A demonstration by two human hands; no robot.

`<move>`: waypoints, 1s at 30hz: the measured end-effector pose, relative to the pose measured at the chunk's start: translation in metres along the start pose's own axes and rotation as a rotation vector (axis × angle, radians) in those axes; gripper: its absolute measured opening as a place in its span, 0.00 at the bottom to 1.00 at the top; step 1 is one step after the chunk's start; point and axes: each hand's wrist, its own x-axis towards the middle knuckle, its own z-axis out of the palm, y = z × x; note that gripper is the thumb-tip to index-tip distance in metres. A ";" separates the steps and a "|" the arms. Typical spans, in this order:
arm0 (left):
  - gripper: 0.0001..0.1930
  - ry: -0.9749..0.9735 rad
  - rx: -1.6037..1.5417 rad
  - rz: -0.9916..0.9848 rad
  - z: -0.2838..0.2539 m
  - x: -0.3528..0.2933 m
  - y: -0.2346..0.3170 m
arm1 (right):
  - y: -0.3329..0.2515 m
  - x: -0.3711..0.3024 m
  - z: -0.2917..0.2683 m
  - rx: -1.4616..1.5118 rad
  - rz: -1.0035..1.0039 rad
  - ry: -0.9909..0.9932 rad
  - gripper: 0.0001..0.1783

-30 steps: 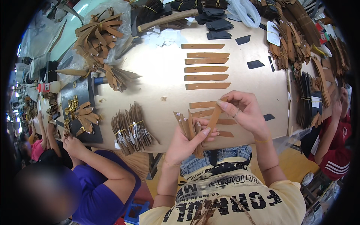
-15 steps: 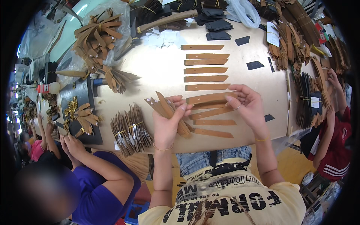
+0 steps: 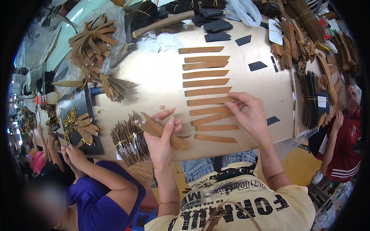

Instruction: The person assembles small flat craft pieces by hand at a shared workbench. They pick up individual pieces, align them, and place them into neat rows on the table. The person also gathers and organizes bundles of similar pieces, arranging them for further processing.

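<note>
A fanned bunch of brown leather strips (image 3: pixel 148 125) is clasped in my left hand (image 3: pixel 160 142), the forefinger and other fingertips reaching out past it. My right hand (image 3: pixel 248 115) pinches the right end of a single brown leather strip (image 3: pixel 208 101), which lies almost level on the table. That strip belongs to a column of similar strips, with several above it, such as the top strip (image 3: pixel 201 50), and several below, such as the bottom strip (image 3: pixel 216 138). Most have a small slot near the left end. One lower strip (image 3: pixel 211 118) lies at a slant.
Upright strip bundles (image 3: pixel 129 140) stand left of my left hand. A hammer (image 3: pixel 163 24), white paper pieces (image 3: pixel 160 42) and black pieces (image 3: pixel 217 26) lie at the back. Bound strips (image 3: pixel 289 38) are at the right. A co-worker in purple (image 3: pixel 106 188) sits close at left, another in red (image 3: pixel 339 154) at right.
My left hand with its bunch has drawn away to the left. The strip that was held up between both hands now lies in the column, its right end still in my right hand.
</note>
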 end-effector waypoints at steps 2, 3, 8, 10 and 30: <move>0.13 0.008 -0.013 0.000 0.000 -0.005 0.002 | 0.000 0.001 0.000 -0.020 -0.049 0.002 0.13; 0.13 -0.008 -0.014 0.002 0.001 -0.007 0.003 | 0.000 0.002 0.000 -0.029 -0.057 0.005 0.12; 0.13 -0.054 -0.060 0.015 0.003 -0.016 0.007 | 0.000 -0.001 -0.001 -0.061 -0.078 0.079 0.08; 0.14 -0.064 -0.035 0.009 0.003 -0.019 0.007 | 0.000 -0.004 -0.004 -0.088 -0.089 0.132 0.07; 0.23 -0.326 -0.365 -0.175 0.016 -0.025 -0.009 | 0.017 -0.051 0.010 -0.376 -0.420 0.137 0.07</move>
